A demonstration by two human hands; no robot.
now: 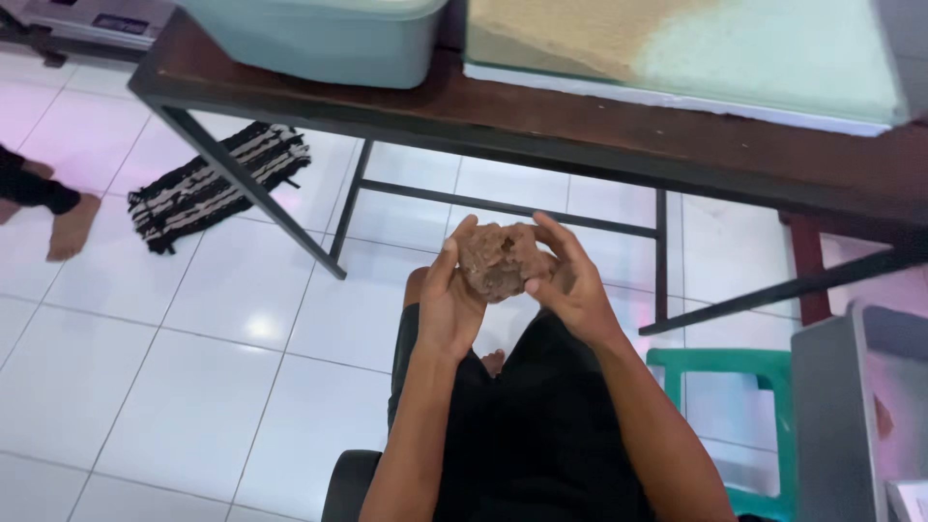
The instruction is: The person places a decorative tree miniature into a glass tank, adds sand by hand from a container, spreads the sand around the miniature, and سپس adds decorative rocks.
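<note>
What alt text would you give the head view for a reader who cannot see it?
A seated person's left hand and right hand cup a rough brown lump between them above their lap. Ahead stands a dark wooden table on a white tiled floor, with a striped mat nearby.

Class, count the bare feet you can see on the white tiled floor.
2: another person's foot at the far left; the wearer's foot peeking between the knees. Others may be hidden.

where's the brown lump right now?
In the head view, the rough brown lump of clay-like material sits centre frame, cupped between the left hand and right hand, above the person's lap and just below the dark wooden table.
</note>
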